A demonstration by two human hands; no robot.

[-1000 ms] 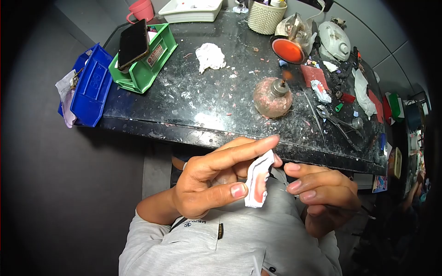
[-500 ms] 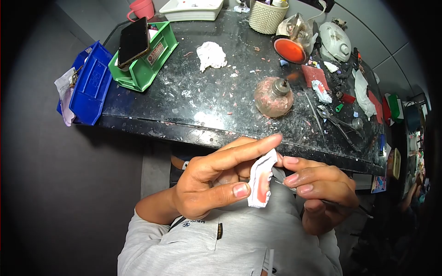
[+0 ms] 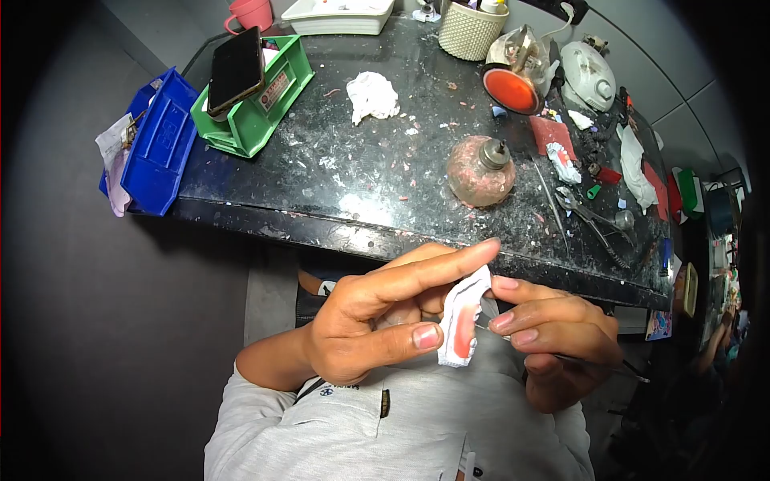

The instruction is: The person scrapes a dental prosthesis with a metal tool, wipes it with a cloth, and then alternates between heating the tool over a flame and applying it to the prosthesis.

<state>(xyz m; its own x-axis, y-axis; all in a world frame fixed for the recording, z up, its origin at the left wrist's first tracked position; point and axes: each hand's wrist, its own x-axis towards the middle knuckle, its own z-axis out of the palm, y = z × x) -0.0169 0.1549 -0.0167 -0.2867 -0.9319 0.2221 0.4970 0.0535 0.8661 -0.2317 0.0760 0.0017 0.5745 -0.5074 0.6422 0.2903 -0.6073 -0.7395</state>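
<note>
The left hand (image 3: 353, 325) pinched a white-and-pink dental model (image 3: 463, 322); the right hand (image 3: 569, 330) gripped a metal tool (image 3: 624, 370). I couldn't read the green bin's (image 3: 243, 138) label (image 3: 274, 91).

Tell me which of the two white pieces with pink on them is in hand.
The white-and-pink piece in the left hand, held in front of the grey shirt; the other piece lies on the bench beside the pink sheet.

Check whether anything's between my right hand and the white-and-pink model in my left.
Only the end of the thin tool your right hand holds, beside the model; nothing else visible blocks the way. I can't tell whether the tip touches.
</note>
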